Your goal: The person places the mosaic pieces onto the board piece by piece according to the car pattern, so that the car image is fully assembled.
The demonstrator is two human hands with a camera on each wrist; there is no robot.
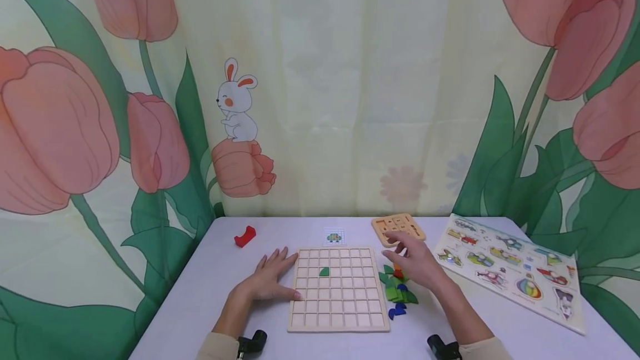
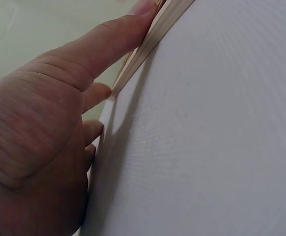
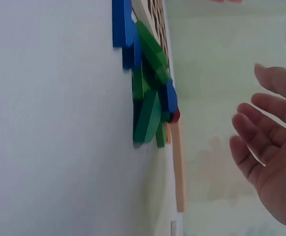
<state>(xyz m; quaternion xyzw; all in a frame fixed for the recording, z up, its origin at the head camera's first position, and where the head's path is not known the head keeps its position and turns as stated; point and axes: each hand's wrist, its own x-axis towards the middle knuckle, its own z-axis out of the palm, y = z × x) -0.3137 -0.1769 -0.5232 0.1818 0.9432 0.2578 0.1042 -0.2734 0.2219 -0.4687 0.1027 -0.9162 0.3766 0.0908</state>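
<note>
A wooden grid board [image 1: 340, 320] lies on the table with one green quarter-round piece [image 1: 324, 272] in an upper-left cell. My left hand [image 1: 270, 279] rests at the board's left edge, fingers spread and thumb on the rim; in the left wrist view the thumb [image 2: 108, 42] touches the wooden edge. My right hand [image 1: 415, 257] is raised above a pile of small blocks [image 1: 395, 290], green, blue, red and orange, beside the board's right edge. Its fingers are loosely bent with nothing between them, as the right wrist view shows, apart from the green blocks [image 3: 148, 115].
Behind the board lies a small pattern card [image 1: 334, 236]. A red curved block [image 1: 245, 236] sits at the back left. A wooden tray with slots [image 1: 400, 221] is at the back, and a picture puzzle board [image 1: 510, 265] covers the right side of the table.
</note>
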